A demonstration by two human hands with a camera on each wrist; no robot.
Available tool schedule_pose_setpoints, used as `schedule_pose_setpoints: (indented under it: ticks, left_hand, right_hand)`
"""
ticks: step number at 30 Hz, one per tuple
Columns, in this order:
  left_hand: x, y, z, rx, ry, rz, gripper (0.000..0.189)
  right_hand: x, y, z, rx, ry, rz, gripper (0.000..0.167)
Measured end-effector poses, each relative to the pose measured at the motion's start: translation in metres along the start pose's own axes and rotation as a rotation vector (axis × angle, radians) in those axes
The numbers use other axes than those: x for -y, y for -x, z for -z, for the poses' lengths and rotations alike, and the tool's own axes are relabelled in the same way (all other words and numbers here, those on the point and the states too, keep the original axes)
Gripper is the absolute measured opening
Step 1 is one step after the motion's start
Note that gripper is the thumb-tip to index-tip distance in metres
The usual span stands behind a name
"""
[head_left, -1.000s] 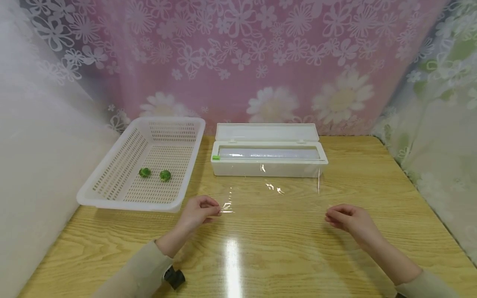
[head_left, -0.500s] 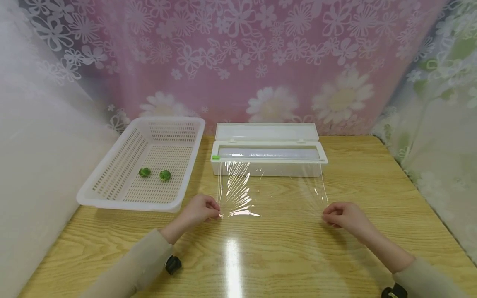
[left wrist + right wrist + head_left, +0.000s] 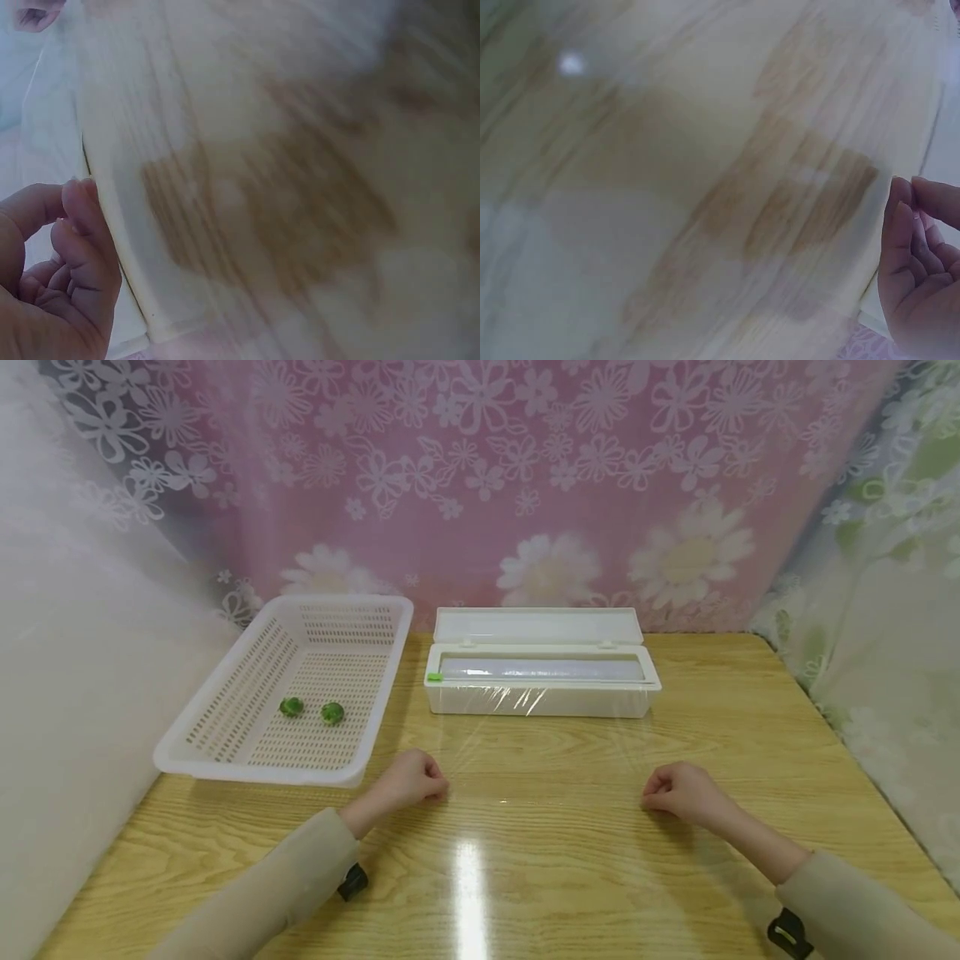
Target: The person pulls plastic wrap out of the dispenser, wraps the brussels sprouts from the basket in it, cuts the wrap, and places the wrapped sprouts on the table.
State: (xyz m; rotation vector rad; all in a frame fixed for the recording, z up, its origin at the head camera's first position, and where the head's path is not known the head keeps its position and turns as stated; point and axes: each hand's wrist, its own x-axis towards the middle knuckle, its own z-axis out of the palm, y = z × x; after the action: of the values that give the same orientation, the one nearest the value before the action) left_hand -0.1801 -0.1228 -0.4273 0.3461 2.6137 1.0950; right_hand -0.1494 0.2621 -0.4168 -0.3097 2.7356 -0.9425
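Note:
A sheet of clear plastic wrap (image 3: 513,700) stretches from a white wrap dispenser box (image 3: 542,703) toward me, low over the table. My left hand (image 3: 408,779) pinches its near left corner between thumb and fingers. At the near right corner my right hand (image 3: 686,792) pinches it the same way. In the left wrist view the thumb and index finger of the left hand (image 3: 64,262) meet at the tips; so do those of the right hand (image 3: 922,262) in the right wrist view. The dispenser's lid (image 3: 536,627) stands up, and the wrap roll (image 3: 540,669) shows inside.
A white plastic basket (image 3: 360,774) stands at the left with two small green vegetables (image 3: 332,713) inside, resembling Brussels sprouts. A green slider (image 3: 434,677) sits at the dispenser's left front edge. Floral curtains (image 3: 480,485) hang behind the wooden table (image 3: 555,877).
Both hands have come slightly closer together, the right one moving left. The wrap between them now looks flatter, and its bright creases have shifted toward the dispenser. The basket and box stay put.

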Motion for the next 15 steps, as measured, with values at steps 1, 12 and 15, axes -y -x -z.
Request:
schedule_pose_setpoints:
  ticks: [1, 12, 15]
  left_hand:
    - [0.0004, -0.0009, -0.0007, 0.000, -0.013, -0.001, 0.015]
    - [0.0019, -0.0070, -0.0051, 0.012, -0.131, -0.004, 0.020]
    - [0.0005, -0.0083, -0.0051, 0.025, -0.145, 0.002, 0.020]
  right_hand:
    - [-0.0009, -0.0006, -0.0007, 0.000, 0.005, 0.005, 0.010]
    - [-0.0050, -0.0073, -0.0042, 0.027, 0.061, 0.009, 0.010]
    - [-0.0056, -0.0074, -0.0032, 0.037, 0.079, 0.016, 0.011]
